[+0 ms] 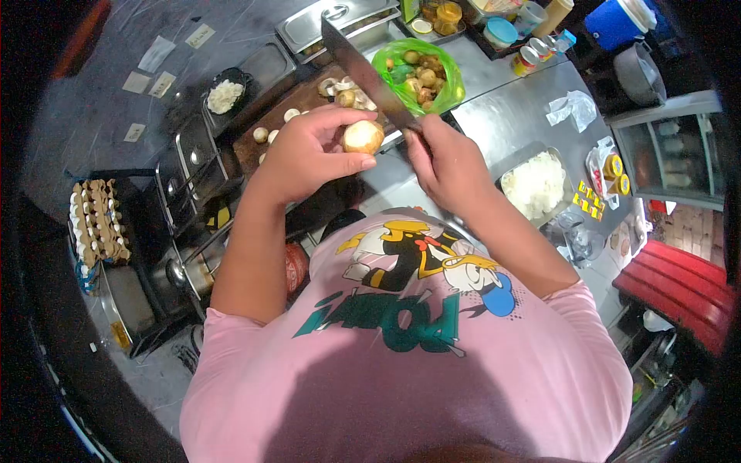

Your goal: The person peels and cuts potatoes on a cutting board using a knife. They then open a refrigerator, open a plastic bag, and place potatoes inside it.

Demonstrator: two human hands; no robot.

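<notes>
My left hand (pixel 305 150) holds a round brown-skinned onion (pixel 363 137) between thumb and fingers, its pale cut face turned up. A large kitchen knife (pixel 369 73) is gripped by the handle in my right hand (pixel 451 166); its wide blade slants up and away to the left, just right of the onion. Beneath my left hand lies a brown cutting board (pixel 272 119), partly hidden. Pale round pieces (pixel 261 135) and another brown-skinned onion (pixel 346 98) rest on it. Beyond the knife sits a green plastic bag (pixel 450 91) of round brownish vegetables.
A metal counter (pixel 502 108) runs to the right, bearing a tray of white shredded food (pixel 534 185) and yellow packets (pixel 590 199). Steel pans with lids (pixel 316 27) stand at the back. Egg trays (pixel 100 222) are at far left. A small black bowl (pixel 225 92) holds white food.
</notes>
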